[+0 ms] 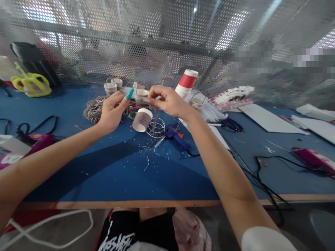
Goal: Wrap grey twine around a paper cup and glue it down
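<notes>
My left hand [112, 111] is closed, thumb against curled fingers, with a teal cover [129, 93] on the thumb; what it holds, if anything, is hidden. Thumb and fingertips of my right hand [169, 101] pinch a thin grey cord [155, 120], partly blurred, that hangs down. Below and between the hands, a small paper cup wrapped in grey cord [141, 121] stands tilted on the blue tabletop. Beside the left hand lies a bundle of grey cord [93, 108]. A coil of white wire [157, 128] and a blue glue gun [177, 136] are right of the cup.
Behind the hands stand small cord-handled cups [110, 88] and a red-and-white paper cup stack [187, 83]. White sheets [272, 118] and purple devices [315, 159] lie to the sides. A yellow basket [32, 84] is far left. Black cables [258, 174] cross the right edge; perforated metal [146, 38] rises behind.
</notes>
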A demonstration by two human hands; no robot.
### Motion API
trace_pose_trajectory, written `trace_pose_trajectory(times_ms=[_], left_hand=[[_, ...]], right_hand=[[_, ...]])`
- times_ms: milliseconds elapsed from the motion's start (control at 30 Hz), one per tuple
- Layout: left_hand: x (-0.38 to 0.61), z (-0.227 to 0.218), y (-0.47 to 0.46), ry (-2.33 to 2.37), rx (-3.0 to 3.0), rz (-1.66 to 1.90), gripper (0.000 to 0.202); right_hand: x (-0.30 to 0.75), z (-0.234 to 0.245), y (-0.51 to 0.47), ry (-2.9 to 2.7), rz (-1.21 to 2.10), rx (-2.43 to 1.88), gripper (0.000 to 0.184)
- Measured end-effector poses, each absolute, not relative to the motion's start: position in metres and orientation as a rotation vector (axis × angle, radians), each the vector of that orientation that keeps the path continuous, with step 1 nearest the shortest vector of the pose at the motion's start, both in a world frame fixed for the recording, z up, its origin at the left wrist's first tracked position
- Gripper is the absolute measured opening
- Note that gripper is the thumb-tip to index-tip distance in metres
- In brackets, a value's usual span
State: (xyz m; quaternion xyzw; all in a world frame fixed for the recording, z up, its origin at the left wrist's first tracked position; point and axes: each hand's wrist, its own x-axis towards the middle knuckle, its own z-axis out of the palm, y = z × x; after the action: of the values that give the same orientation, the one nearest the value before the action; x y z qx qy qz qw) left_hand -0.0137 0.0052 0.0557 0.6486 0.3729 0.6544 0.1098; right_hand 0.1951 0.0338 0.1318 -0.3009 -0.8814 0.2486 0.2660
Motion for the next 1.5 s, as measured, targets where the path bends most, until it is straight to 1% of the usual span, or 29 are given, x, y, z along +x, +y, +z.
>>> trace_pose_trajectory(times_ms=[133, 267, 400, 533, 667, 733, 800, 900, 1000, 1133, 1267, 1400, 1500], left_hand=[[-0.012, 0.056, 0.007, 1.083, 1.826, 1.924, 0.054], [-0.016, 0.053, 0.012, 1.176, 1.742, 1.942, 0.051], [-0.021, 0.049, 0.021, 1.253, 1.568, 1.954, 0.045], [-0.021, 0.054, 0.028, 1.078, 1.062, 2.075, 0.039], [-0.022, 0.063, 0.031, 0.94, 0.904, 2.068, 0.034], [-0.026, 0.064, 0.034, 0.915, 0.892, 2.04, 0.033], [-0.032, 0.062, 0.037, 0.916, 0.913, 2.025, 0.037], [-0.041, 0.057, 0.044, 0.919, 1.073, 1.986, 0.049], [-0.047, 0.055, 0.047, 0.962, 1.107, 2.015, 0.049], [-0.049, 0.058, 0.048, 0.991, 1.079, 2.048, 0.045], [-0.04, 0.059, 0.043, 0.961, 1.198, 1.983, 0.044], [-0.024, 0.057, 0.033, 0.91, 1.229, 1.915, 0.033], [-0.017, 0.055, 0.028, 0.909, 1.307, 1.882, 0.029]], right_hand=[[0.204, 0.135, 0.037, -2.307, 0.624, -0.85, 0.03], [0.209, 0.134, 0.042, -2.058, 0.754, -0.891, 0.024], [0.219, 0.137, 0.051, -1.74, 0.833, -1.069, 0.022], [0.241, 0.137, 0.076, -1.496, 0.818, -1.157, 0.019], [0.263, 0.129, 0.102, -1.388, 0.848, -1.23, 0.025], [0.269, 0.122, 0.111, -1.313, 0.811, -1.266, 0.027], [0.274, 0.117, 0.117, -1.226, 0.741, -1.327, 0.025], [0.286, 0.111, 0.125, -1.163, 0.622, -1.409, 0.014], [0.301, 0.109, 0.132, -1.218, 0.465, -1.48, 0.004], [0.313, 0.104, 0.135, -1.315, 0.315, -1.51, 0.015], [0.306, 0.096, 0.132, -1.376, 0.388, -1.565, 0.011], [0.296, 0.094, 0.13, -1.413, 0.478, -1.629, 0.014], [0.291, 0.1, 0.124, -1.429, 0.529, -1.667, 0.014]])
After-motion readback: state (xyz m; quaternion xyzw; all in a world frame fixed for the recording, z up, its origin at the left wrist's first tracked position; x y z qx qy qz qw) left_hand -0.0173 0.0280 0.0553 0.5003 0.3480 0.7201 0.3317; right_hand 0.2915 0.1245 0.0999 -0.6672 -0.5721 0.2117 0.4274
